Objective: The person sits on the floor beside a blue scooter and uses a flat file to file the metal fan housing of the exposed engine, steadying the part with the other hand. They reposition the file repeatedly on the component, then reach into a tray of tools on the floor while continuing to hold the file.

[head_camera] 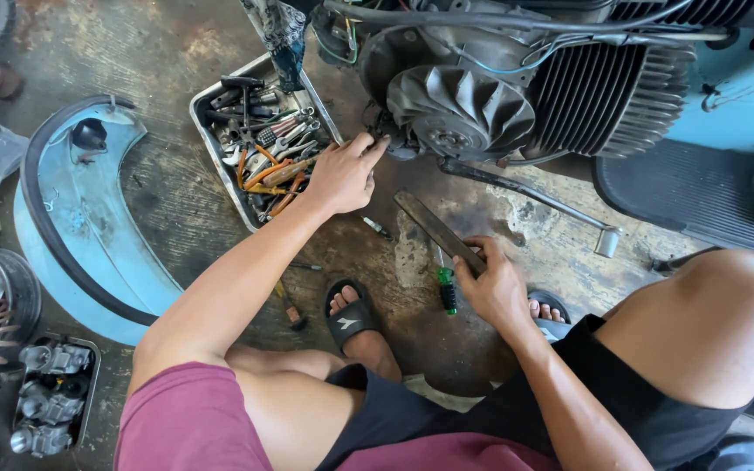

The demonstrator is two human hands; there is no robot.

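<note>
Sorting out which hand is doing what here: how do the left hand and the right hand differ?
The left hand is stretched forward, fingertips at the engine's finned fan, beside the metal tool tray; the right hand sits nearer the body. The left holds nothing; the right grips a long flat metal bar. Both are bare.

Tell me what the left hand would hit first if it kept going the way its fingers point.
The left hand points up and right at the engine's finned flywheel fan. It would probably meet the dark engine parts beside the fan first; depth is unclear.
</note>
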